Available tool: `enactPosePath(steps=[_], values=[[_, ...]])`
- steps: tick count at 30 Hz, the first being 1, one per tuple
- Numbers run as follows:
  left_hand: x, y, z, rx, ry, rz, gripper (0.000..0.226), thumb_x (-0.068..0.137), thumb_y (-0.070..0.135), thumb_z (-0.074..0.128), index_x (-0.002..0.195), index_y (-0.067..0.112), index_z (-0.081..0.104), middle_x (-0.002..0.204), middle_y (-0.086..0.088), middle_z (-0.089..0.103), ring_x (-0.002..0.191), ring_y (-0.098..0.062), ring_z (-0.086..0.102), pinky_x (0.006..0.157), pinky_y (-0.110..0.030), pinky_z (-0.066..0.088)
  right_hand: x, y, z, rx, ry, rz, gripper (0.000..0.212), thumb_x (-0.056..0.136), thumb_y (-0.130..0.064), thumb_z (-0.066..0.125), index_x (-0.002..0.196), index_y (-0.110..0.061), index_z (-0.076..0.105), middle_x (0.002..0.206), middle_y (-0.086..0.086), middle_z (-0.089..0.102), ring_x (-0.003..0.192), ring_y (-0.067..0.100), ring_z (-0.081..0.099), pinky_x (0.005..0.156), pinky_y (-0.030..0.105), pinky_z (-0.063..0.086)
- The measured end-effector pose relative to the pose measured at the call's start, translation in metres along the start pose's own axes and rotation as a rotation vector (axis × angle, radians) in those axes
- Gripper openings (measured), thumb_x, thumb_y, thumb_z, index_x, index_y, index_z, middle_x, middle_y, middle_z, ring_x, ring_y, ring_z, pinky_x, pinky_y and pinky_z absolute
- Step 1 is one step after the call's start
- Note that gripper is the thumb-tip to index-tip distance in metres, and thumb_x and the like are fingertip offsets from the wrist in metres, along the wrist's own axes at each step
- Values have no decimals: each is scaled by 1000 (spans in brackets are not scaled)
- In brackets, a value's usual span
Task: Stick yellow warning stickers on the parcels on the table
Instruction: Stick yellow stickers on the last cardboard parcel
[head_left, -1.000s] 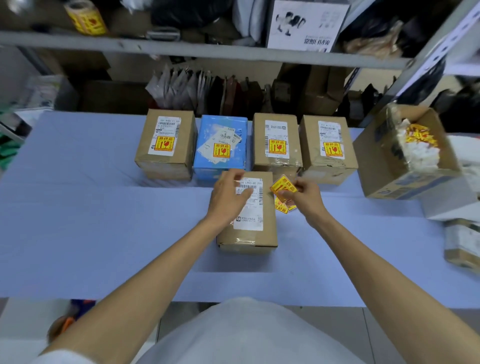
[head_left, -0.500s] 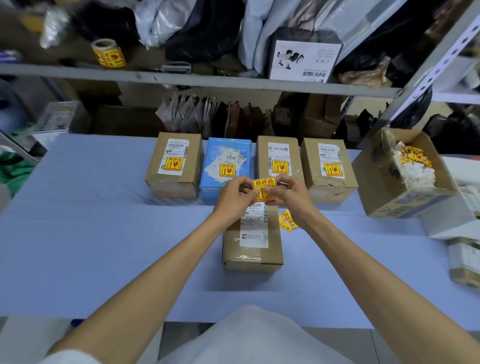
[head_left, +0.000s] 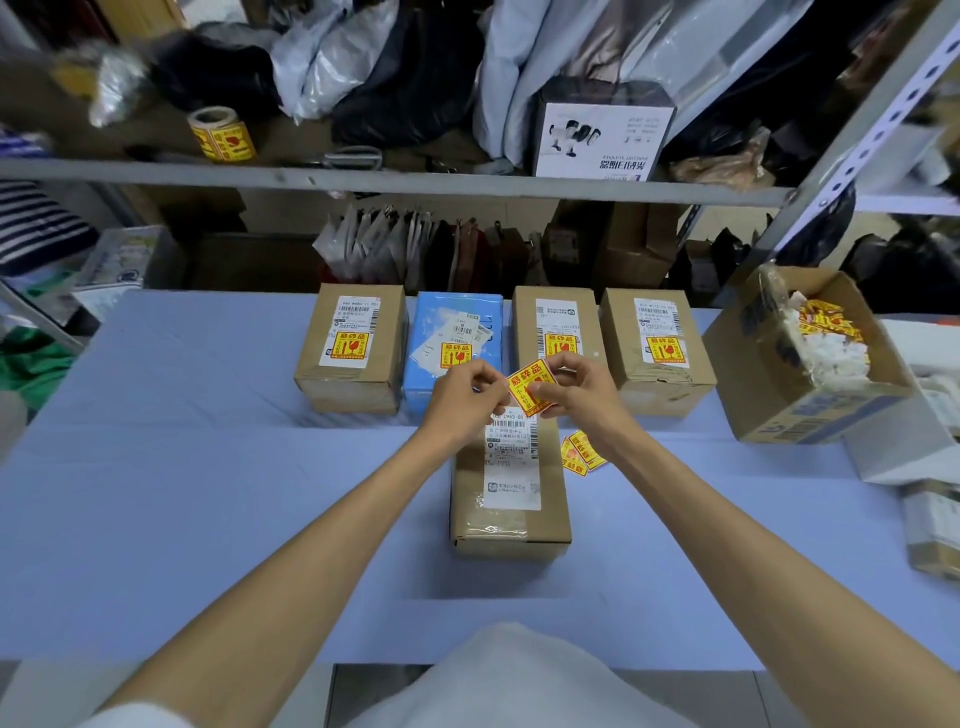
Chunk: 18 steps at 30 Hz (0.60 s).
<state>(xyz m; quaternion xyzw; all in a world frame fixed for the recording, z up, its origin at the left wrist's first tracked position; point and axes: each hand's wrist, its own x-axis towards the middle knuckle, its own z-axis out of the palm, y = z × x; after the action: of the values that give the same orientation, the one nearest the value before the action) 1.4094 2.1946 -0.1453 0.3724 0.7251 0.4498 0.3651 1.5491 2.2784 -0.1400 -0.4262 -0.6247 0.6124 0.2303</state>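
A brown parcel (head_left: 509, 499) with a white shipping label lies in front of me on the blue table (head_left: 208, 493). Above its far end, my left hand (head_left: 467, 397) and my right hand (head_left: 582, 395) both pinch one yellow warning sticker (head_left: 531, 387), held tilted between them. Loose yellow stickers (head_left: 582, 452) lie on the table just right of the parcel. Behind, a row of parcels carries yellow stickers: a brown one (head_left: 353, 348), a blue one (head_left: 454, 353), a brown one (head_left: 558, 327) partly behind my hands, and a brown one (head_left: 657, 348).
An open carton (head_left: 810, 395) with sticker scraps and backing paper stands at the right, with more boxes (head_left: 935, 525) at the right edge. A sticker roll (head_left: 221, 132) sits on the shelf above, among bags and a white box.
My left hand left the parcel and joined my right hand on the sticker, which rose from beside the parcel to above its far end. The view tilted up.
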Motion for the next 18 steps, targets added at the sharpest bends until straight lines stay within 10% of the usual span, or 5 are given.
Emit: enactPosePath(steps=[18], values=[[1,1,2,44,-42,-14,8,93,16,57,88,13,63,79,-1,69,69,-11,65,62,-24,52,2,3,-5,3,17,-2,16,84,0,68,99,0,61,84,9,69,72,18,68,57,21,55]])
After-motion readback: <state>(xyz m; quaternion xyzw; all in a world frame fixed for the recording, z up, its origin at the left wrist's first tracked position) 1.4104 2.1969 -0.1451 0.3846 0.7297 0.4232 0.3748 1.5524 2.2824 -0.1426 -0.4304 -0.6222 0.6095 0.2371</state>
